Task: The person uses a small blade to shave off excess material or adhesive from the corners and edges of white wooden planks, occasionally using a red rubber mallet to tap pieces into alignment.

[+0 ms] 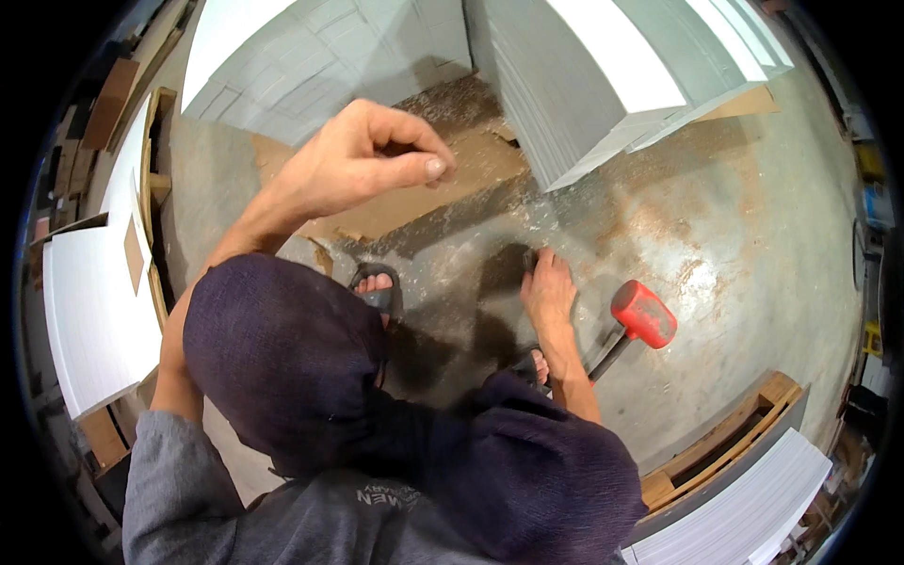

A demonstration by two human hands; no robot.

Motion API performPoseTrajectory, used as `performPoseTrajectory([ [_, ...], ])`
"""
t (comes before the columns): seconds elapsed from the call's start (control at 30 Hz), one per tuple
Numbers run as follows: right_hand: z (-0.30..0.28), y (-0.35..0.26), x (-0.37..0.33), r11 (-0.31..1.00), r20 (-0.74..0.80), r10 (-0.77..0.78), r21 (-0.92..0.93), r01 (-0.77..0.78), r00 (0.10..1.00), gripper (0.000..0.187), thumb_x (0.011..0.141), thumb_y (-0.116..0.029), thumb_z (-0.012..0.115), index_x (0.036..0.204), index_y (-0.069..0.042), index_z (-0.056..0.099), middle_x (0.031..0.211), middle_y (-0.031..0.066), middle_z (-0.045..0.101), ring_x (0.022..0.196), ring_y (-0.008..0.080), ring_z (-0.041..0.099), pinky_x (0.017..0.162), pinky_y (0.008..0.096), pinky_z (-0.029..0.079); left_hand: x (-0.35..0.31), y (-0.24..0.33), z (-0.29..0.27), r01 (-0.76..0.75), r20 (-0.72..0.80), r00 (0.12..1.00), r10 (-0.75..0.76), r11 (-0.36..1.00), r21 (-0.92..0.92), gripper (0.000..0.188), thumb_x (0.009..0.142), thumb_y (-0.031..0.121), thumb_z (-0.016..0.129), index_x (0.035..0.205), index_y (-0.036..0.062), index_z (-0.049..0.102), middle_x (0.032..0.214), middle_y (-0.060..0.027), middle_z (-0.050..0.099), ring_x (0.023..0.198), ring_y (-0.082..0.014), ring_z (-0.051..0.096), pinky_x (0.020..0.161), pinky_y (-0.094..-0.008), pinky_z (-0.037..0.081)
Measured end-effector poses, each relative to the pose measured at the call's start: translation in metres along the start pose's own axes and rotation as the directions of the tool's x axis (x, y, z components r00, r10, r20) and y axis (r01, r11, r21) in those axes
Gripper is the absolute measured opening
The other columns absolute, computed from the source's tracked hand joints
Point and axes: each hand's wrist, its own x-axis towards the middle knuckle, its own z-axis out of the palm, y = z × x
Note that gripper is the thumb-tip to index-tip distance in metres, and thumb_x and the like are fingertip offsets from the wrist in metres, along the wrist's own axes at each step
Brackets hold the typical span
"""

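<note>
My left hand (pixel 381 160) is raised in front of me, above a brown cardboard sheet (pixel 395 202) on the floor. Its fingers curl in and the thumb lies against them; nothing shows in it. My right hand (pixel 549 290) reaches down close to the concrete floor, between my right foot and a grey-white stack. Its fingers are pressed together around a small dark thing (pixel 529 258) at their tips, too small to name. Right of that hand lies a mallet (pixel 645 314) with a red head and a dark handle, partly hidden by my forearm.
Tall stacks of grey-white boards stand ahead at left (pixel 320 61) and right (pixel 565 94). White sheets (pixel 94 311) lie beside wooden pallets at the left. Another pallet (pixel 730 438) and sheet stack (pixel 744 504) are at lower right. Dust and scraps litter the floor (pixel 697 217).
</note>
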Motion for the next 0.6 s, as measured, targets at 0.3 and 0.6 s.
performPoseTrajectory([
  [0.3, 0.01, 0.012, -0.007, 0.984, 0.008, -0.048, -0.173, 0.049, 0.999, 0.027, 0.083, -0.012, 0.065, 0.106, 0.0, 0.061, 0.108, 0.0177, 0.064, 0.108, 0.0367, 0.058, 0.08, 0.0498, 0.057, -0.004, 0.011, 0.005, 0.099, -0.01, 0.995, -0.1, 0.991, -0.09, 0.021, 0.092, 0.015, 0.072, 0.103, -0.002, 0.076, 0.093, -0.008, 0.076, 0.085, -0.0112, 0.068, 0.075, -0.0259, 0.053],
  [0.6, 0.007, -0.001, -0.012, 0.998, 0.06, -0.05, -0.034, 0.052, 0.997, 0.02, 0.086, -0.007, 0.059, 0.104, 0.001, 0.06, 0.097, 0.0212, 0.067, 0.093, 0.0414, 0.065, 0.078, 0.0481, 0.056, -0.01, 0.023, 0.002, 0.097, -0.037, 0.994, -0.102, 0.989, -0.113, 0.019, 0.091, 0.011, 0.071, 0.103, -0.0022, 0.076, 0.093, -0.0085, 0.076, 0.086, -0.0125, 0.069, 0.079, -0.0275, 0.055],
])
